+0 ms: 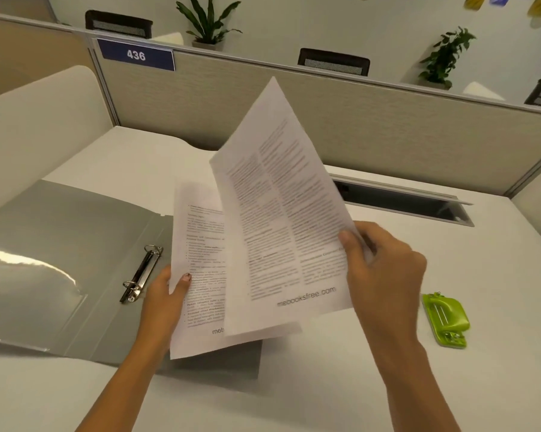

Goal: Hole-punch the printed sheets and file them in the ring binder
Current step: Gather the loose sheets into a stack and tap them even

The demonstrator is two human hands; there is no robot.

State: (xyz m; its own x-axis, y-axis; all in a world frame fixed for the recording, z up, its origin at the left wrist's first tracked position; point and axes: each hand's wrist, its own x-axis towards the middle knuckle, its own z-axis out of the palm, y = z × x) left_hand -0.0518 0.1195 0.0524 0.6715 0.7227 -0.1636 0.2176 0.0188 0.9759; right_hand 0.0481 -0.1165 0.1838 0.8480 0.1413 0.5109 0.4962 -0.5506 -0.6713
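Note:
A grey ring binder (60, 244) lies open on the white desk, its metal ring mechanism (142, 274) closed near the spine. My left hand (166, 299) pinches the left edge of one printed sheet (200, 263) that hangs over the binder's right cover. My right hand (384, 269) grips the right edge of a second printed sheet (281, 213), lifted and tilted above the first and overlapping it. A green hole punch (446, 318) sits on the desk to the right of my right hand, apart from both sheets.
A beige partition (356, 126) with a blue "436" sign (136, 55) closes off the back of the desk. A cable slot (403, 202) opens in the desktop behind the sheets. A white curved panel (38, 120) rises on the left. Chairs and plants stand beyond.

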